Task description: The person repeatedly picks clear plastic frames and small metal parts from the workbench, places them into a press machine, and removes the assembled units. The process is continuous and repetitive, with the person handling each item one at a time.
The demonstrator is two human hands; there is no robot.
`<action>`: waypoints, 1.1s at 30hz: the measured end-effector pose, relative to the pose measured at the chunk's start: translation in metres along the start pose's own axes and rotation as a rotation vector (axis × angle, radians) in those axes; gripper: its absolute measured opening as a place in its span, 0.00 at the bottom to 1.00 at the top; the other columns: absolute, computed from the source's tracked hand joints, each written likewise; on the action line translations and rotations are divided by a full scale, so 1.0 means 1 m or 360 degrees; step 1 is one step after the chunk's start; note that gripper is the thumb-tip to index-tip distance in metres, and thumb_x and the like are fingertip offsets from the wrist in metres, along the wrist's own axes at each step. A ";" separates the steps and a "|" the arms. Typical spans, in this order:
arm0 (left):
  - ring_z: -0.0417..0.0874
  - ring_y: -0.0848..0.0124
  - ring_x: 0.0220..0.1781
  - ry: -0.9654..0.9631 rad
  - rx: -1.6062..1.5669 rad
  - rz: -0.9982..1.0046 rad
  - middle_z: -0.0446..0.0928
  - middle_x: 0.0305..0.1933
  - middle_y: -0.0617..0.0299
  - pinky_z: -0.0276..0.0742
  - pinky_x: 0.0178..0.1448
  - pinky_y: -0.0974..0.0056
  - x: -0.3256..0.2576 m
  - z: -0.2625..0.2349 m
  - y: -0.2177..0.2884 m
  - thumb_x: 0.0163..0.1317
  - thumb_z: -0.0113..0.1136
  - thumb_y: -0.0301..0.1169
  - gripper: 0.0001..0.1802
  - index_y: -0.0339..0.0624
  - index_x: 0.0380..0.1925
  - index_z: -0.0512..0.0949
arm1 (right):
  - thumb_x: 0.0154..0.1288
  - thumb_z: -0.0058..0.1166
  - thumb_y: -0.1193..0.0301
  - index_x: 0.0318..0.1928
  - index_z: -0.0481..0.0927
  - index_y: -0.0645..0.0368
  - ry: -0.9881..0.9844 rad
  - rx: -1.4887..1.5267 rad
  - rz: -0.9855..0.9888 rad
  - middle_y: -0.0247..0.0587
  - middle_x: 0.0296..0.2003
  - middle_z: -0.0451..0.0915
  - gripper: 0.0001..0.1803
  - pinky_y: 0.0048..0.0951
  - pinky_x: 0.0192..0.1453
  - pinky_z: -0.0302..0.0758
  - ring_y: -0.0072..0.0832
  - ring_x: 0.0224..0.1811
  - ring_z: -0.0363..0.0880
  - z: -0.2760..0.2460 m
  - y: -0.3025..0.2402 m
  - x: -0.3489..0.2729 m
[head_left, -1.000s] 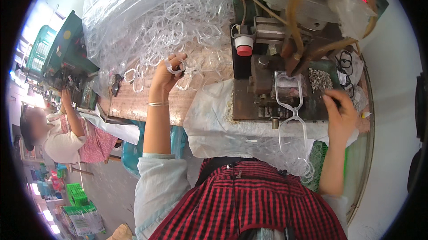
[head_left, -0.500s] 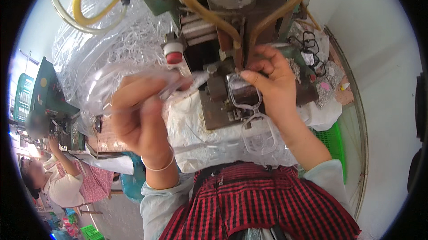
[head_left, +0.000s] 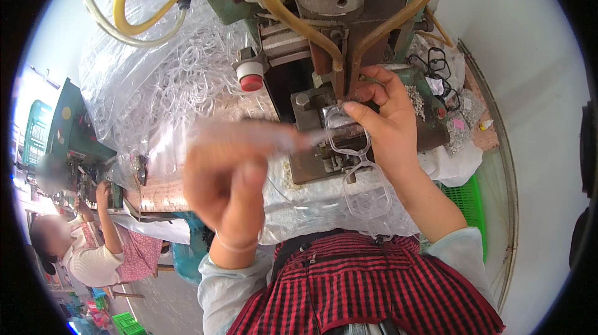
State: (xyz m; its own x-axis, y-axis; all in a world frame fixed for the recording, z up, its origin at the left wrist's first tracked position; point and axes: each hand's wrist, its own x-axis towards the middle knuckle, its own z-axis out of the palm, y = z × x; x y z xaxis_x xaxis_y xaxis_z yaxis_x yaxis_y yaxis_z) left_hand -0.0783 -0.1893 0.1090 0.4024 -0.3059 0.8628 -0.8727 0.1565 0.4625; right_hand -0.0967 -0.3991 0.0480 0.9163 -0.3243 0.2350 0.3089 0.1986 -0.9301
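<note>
A clear plastic eyeglass frame [head_left: 362, 159] hangs at the machine's work block, its upper rim against the metal fixture [head_left: 305, 129] and its lower rim over the plastic sheet. My right hand [head_left: 389, 111] pinches it near the top, thumb and fingers closed beside the two upright metal tips [head_left: 346, 80]. Motion smears my left hand [head_left: 230, 179], left of the fixture with its forefinger reaching toward the frame. A pale, blurred streak lies along that finger; whether it is a held part does not show.
Yellow hoses [head_left: 293, 23] run down the green machine. A red push button [head_left: 251, 81] sits on its left. Many clear frames [head_left: 205, 67] lie heaped in plastic at left. Black frames [head_left: 436, 67] and small metal parts [head_left: 460, 126] lie right. Another person [head_left: 93, 251] works at far left.
My left hand has moved right and slightly down, toward the fixture. My right hand keeps its hold on the eyeglass frame. The whole view has shifted slightly.
</note>
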 end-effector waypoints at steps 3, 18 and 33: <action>0.85 0.58 0.36 0.0147 0.0124 -0.0151 0.80 0.39 0.46 0.85 0.45 0.58 0.004 0.011 0.001 0.75 0.46 0.24 0.10 0.29 0.46 0.75 | 0.60 0.62 0.84 0.62 0.68 0.65 -0.0021 -0.0028 0.0039 0.36 0.38 0.82 0.30 0.22 0.52 0.73 0.20 0.43 0.78 -0.009 0.000 0.002; 0.77 0.60 0.36 -0.0167 0.0005 0.0191 0.85 0.42 0.68 0.65 0.47 0.55 -0.020 0.028 -0.036 0.56 0.63 0.27 0.08 0.48 0.37 0.84 | 0.81 0.33 0.56 0.72 0.66 0.68 -0.0172 -0.1203 -0.0773 0.57 0.70 0.68 0.32 0.48 0.79 0.56 0.47 0.74 0.65 -0.052 0.014 -0.056; 0.73 0.59 0.39 -0.0392 0.0238 0.0135 0.82 0.40 0.69 0.67 0.60 0.48 -0.052 0.058 -0.042 0.58 0.63 0.33 0.04 0.48 0.30 0.83 | 0.80 0.45 0.60 0.67 0.73 0.61 0.0110 -0.1904 0.0111 0.55 0.62 0.77 0.25 0.41 0.66 0.73 0.45 0.62 0.78 -0.198 0.055 0.008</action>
State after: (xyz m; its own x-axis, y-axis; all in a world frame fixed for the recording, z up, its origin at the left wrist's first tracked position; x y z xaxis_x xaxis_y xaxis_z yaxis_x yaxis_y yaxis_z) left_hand -0.0786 -0.2344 0.0331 0.2633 -0.5190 0.8132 -0.9387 0.0564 0.3400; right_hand -0.1233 -0.5742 -0.0572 0.8948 -0.4030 0.1920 -0.2071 -0.7557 -0.6214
